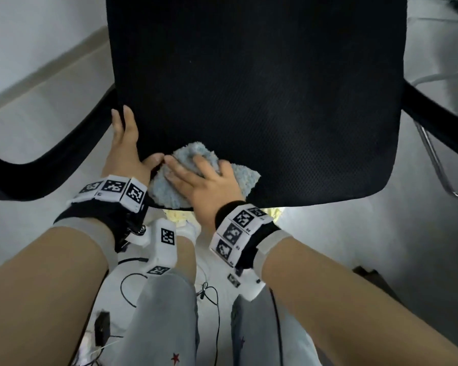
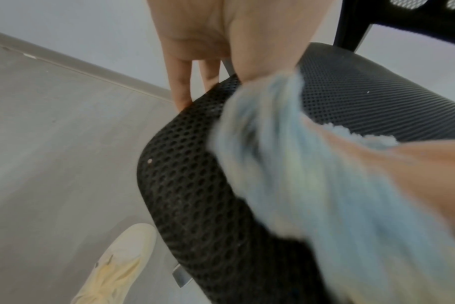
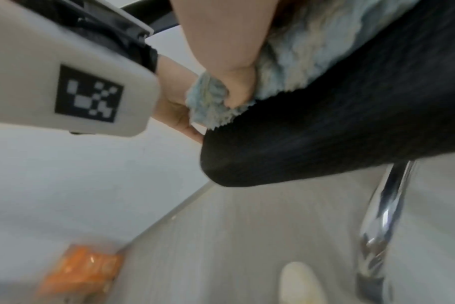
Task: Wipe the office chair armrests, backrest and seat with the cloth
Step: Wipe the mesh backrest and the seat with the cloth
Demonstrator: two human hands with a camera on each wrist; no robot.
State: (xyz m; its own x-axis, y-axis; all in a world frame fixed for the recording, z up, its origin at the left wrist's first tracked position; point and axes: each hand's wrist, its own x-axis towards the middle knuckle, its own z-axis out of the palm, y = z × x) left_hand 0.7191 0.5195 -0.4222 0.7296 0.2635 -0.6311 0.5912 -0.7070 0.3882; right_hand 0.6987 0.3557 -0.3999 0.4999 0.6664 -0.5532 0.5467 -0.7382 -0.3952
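The black mesh chair seat (image 1: 262,101) fills the head view. A fluffy light-blue cloth (image 1: 246,178) lies bunched on its near left part, by the front edge. My right hand (image 1: 206,186) lies spread on top of the cloth, and in the right wrist view its thumb (image 3: 237,82) digs into the cloth (image 3: 299,61) at the seat's rim (image 3: 325,133). My left hand (image 1: 127,143) grips the seat's near left corner. Its fingers (image 2: 181,82) reach down the side of the seat (image 2: 195,195), and the thumb lies on top beside the cloth (image 2: 286,164).
Black armrests curve out at the left (image 1: 50,154) and right (image 1: 439,112) of the seat. A chrome frame tube (image 1: 439,175) runs down at the right. My legs, a pale shoe (image 2: 117,267) and loose cables (image 1: 209,294) are on the grey floor below. A blurred orange object (image 3: 83,271) lies by the wall.
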